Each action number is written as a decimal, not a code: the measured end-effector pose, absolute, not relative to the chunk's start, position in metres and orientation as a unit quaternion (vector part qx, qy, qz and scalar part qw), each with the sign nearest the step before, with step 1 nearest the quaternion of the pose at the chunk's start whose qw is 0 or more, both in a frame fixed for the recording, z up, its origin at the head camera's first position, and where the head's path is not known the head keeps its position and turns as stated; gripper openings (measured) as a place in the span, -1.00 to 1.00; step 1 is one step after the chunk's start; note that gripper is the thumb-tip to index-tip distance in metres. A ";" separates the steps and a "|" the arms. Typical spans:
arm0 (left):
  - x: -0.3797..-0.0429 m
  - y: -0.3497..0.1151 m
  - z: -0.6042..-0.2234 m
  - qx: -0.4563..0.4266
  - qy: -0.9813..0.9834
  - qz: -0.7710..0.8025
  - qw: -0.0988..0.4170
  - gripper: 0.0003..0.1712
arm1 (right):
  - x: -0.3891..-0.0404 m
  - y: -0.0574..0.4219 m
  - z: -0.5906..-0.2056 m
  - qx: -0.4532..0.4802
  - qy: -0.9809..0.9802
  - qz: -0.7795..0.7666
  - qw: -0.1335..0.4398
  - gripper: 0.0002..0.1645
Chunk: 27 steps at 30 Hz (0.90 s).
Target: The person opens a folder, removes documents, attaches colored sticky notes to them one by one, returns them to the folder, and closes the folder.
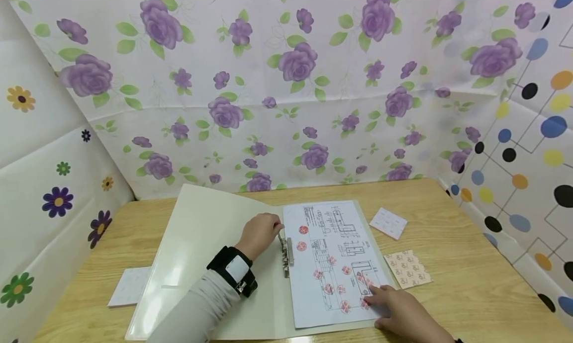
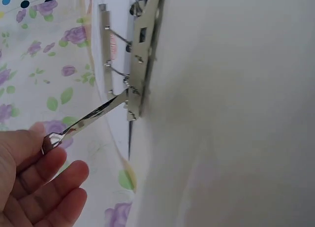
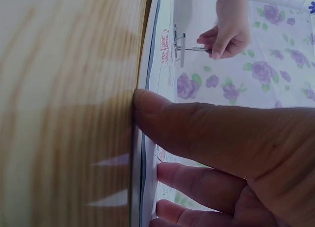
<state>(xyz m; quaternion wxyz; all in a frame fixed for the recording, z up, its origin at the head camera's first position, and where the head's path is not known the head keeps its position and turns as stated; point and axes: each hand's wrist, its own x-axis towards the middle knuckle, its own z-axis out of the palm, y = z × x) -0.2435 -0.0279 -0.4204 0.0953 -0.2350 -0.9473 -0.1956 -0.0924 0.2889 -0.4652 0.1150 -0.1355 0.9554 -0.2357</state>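
Pinching one lever (image 2: 89,117) is the left hand (image 1: 259,233), the right hand (image 1: 405,310) resting relaxed on one drawing (image 1: 330,263).

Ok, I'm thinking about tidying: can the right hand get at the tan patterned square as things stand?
Probably yes: the right hand touches the technical drawing, and the tan patterned square lies close by on the wooden table, with nothing standing between them.
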 end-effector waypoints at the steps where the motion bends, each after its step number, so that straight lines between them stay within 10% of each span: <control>1: -0.244 -0.028 -0.421 -0.228 -0.948 -0.202 0.097 -0.85 | -0.092 0.289 -0.465 -0.134 0.955 -0.238 0.116 -0.42; 27: -0.259 -0.012 -0.438 -0.149 -0.955 -0.250 0.056 -0.85 | -0.091 0.290 -0.467 -0.140 0.954 -0.238 0.114 -0.42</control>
